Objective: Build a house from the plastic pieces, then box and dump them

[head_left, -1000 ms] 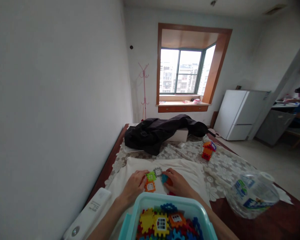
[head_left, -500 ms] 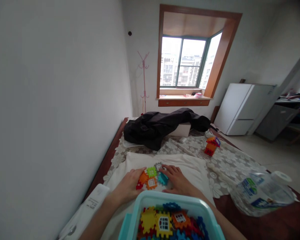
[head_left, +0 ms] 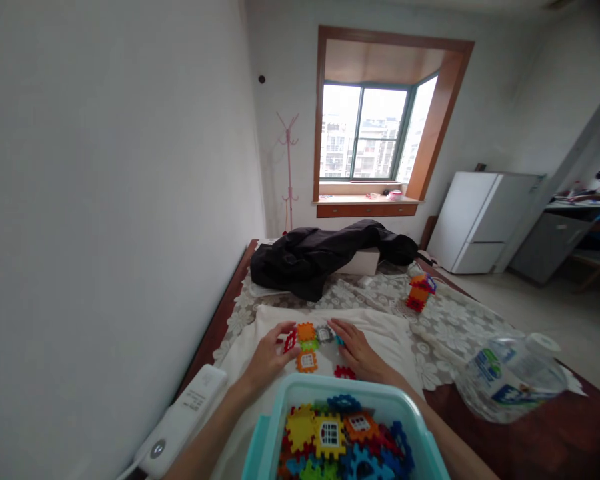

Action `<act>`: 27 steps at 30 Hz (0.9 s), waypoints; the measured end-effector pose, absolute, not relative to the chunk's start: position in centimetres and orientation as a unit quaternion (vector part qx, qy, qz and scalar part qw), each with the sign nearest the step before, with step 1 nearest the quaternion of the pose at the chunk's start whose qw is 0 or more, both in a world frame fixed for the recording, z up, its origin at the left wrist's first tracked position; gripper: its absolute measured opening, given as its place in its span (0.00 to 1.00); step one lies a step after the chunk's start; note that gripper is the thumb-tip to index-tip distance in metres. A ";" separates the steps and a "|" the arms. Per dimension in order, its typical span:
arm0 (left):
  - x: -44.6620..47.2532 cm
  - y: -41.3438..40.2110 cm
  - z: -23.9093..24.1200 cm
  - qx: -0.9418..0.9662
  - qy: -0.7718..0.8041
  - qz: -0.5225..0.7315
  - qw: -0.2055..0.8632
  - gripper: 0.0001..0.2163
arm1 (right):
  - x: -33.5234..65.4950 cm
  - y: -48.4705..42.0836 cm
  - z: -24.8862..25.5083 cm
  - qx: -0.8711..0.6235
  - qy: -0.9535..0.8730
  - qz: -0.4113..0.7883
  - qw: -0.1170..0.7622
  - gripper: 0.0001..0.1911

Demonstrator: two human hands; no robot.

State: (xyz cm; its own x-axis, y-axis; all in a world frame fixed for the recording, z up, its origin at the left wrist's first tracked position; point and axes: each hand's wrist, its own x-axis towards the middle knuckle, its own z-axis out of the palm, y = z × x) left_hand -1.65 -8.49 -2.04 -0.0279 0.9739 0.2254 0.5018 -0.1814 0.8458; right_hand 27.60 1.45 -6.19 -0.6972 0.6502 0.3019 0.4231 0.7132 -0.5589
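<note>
Left hand (head_left: 270, 357) rests on the white cloth (head_left: 380, 333), fingers curled loosely against the red and orange pieces at the near edge of a small cluster of toy blocks (head_left: 310, 337), steadying it from that side. An orange window block (head_left: 307, 361) lies loose just below the cluster, and a red piece (head_left: 345, 372) lies on the cloth beside it. Right hand (head_left: 357, 350) presses in from the opposite side, fingers together on the grey and blue pieces, so the cluster sits pinched between both hands. Nearest the camera, a teal bin (head_left: 285, 403) holds more blocks within easy reach. Farther right, a plastic bottle (head_left: 510, 380) lies tipped on the tabletop (head_left: 555, 440).
</note>
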 end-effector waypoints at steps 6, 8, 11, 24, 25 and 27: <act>-0.8 -8.1 -4.2 0.793 0.561 0.159 0.177 0.31 | 26.8 1.5 -6.2 -0.255 -0.939 0.203 0.112 0.44; -0.6 -8.0 -4.5 0.796 0.566 0.147 0.159 0.28 | 26.5 1.4 -6.4 -0.255 -0.934 0.207 0.137 0.40; -0.4 -8.3 -4.1 0.779 0.578 0.200 0.142 0.25 | 26.4 1.4 -6.4 -0.299 -0.905 0.206 0.221 0.29; -1.6 -7.9 -6.3 0.768 0.588 0.221 0.129 0.36 | 29.9 1.9 -5.0 -0.382 -0.883 0.244 0.121 0.50; -1.7 -7.8 -6.5 0.765 0.589 0.226 0.129 0.38 | 29.9 2.1 -5.0 -0.385 -0.879 0.237 0.150 0.47; -1.8 -7.7 -6.8 0.761 0.588 0.241 0.126 0.39 | 30.1 2.5 -5.1 -0.409 -0.869 0.222 0.171 0.49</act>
